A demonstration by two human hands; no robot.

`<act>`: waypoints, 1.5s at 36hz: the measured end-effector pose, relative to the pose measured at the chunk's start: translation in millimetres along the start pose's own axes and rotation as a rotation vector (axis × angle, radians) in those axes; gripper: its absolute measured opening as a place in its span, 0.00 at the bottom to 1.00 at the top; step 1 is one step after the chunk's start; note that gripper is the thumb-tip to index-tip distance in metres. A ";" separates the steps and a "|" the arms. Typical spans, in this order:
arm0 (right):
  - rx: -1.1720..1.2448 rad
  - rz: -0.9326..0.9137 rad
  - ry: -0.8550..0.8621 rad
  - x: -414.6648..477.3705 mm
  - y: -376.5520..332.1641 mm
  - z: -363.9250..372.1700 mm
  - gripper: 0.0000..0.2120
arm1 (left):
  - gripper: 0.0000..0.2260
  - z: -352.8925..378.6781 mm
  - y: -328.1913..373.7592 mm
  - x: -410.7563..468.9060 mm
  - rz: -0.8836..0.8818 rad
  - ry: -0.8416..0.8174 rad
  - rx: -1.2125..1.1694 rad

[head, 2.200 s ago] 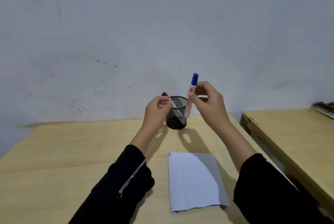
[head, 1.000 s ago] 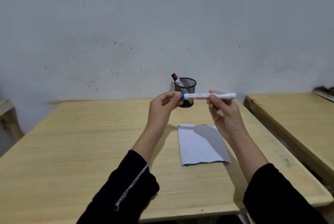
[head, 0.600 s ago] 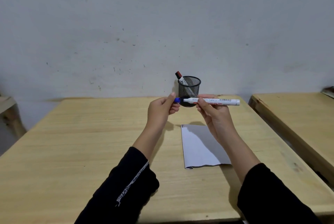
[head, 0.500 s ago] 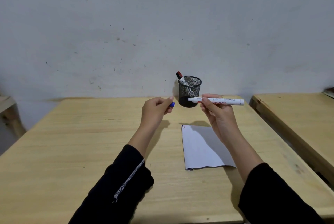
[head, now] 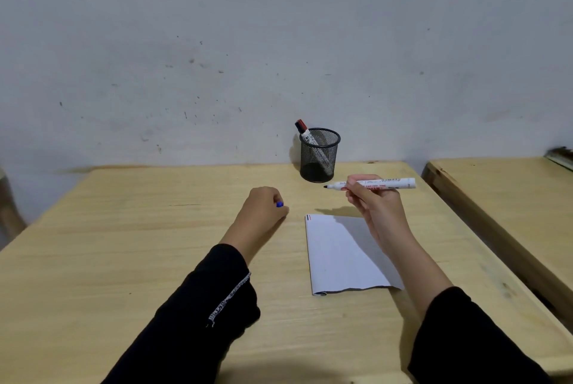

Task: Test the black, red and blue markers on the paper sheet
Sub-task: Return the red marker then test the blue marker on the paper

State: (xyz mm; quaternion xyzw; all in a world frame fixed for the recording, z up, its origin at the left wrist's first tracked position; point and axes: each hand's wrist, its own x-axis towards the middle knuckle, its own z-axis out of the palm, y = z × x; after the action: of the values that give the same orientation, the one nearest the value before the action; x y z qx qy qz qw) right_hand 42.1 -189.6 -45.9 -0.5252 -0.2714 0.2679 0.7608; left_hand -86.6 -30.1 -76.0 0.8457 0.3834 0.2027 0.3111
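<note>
The uncapped blue marker (head: 372, 184) is pinched in the right hand (head: 373, 202), the blue cap (head: 279, 204) enclosed in the left hand (head: 263, 208); the worktop (head: 124, 244) could be inked if the paper sheet (head: 341, 256) at centre right is overshot.

An uncapped white-barrelled marker with a dark tip (head: 372, 184) lies level in the air right of centre frame, tip pointing left, above the far edge of a white rectangular paper sheet (head: 341, 255) lying flat on the tabletop. Its small blue cap (head: 279, 204) shows at centre frame. A red-capped white marker (head: 304, 132) leans left in the black mesh cup above centre.
</note>
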 end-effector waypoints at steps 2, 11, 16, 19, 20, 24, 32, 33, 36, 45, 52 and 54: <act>-0.003 -0.003 0.001 -0.1 0.8 -0.3 0.03 | 0.06 2.5 -2.3 -1.0 0.012 0.006 0.016; 0.064 0.015 -0.010 0.9 0.2 10.3 0.03 | 0.15 -0.9 9.8 -36.3 0.162 0.287 -0.081; 0.073 0.041 0.013 6.6 7.4 22.1 0.04 | 0.14 7.8 15.8 -63.6 0.303 0.113 -0.076; -0.062 0.029 0.040 9.4 18.5 27.0 0.04 | 0.14 15.9 13.3 -68.2 0.361 -0.012 -0.046; -0.111 0.022 0.061 9.5 22.6 27.5 0.03 | 0.14 17.6 13.0 -69.0 0.357 -0.035 -0.038; -0.162 0.036 0.106 6.6 35.7 28.2 0.05 | 0.15 25.5 11.9 -70.3 0.354 -0.071 0.014; -0.129 0.124 0.130 5.1 47.1 29.6 0.06 | 0.15 33.1 9.9 -70.0 0.384 -0.067 0.113; -0.136 0.122 0.137 5.3 46.7 30.0 0.06 | 0.15 33.1 10.3 -70.1 0.389 -0.061 0.126; -0.167 0.107 0.171 4.9 46.8 30.2 0.05 | 0.16 33.9 10.8 -70.1 0.386 -0.065 0.143; -0.223 0.077 0.218 5.4 43.4 33.4 0.03 | 0.16 33.8 10.0 -70.2 0.375 -0.068 0.126; -0.218 0.091 0.186 1.7 38.7 36.2 0.05 | 0.14 34.2 8.7 -69.5 0.377 -0.065 0.126; -0.231 0.091 0.184 1.5 38.8 36.6 0.04 | 0.15 34.0 9.0 -69.7 0.372 -0.068 0.125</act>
State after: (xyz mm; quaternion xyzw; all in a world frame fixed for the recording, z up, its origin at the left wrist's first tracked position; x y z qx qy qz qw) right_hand 13.0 -152.9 -71.4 -0.6433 -0.2054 0.2197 0.7041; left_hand -105.7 -101.4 -101.8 0.9260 0.2218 0.2035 0.2279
